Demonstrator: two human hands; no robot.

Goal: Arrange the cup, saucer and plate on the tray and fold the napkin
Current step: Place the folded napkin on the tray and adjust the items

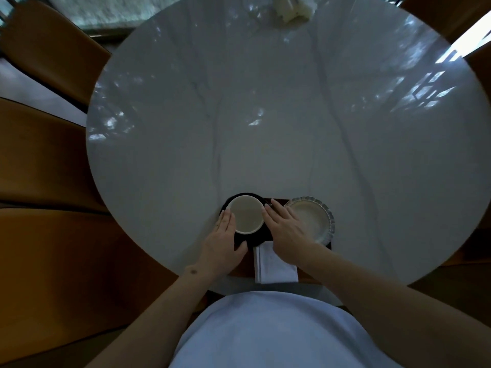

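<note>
Hands (223,240) (285,231) seemingly cupping cup (246,215)

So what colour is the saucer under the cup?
Black, or very dark; the head view shows the saucer under the cream cup.

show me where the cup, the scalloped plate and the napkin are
cup (246,216), head view, on its pale inside.
scalloped plate (317,221), head view, on its pale centre.
napkin (276,269), head view, on the white folded cloth.

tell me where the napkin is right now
In the head view, the white folded napkin lies on the tray's near edge, just below the dark saucer, partly under the right hand.
</note>
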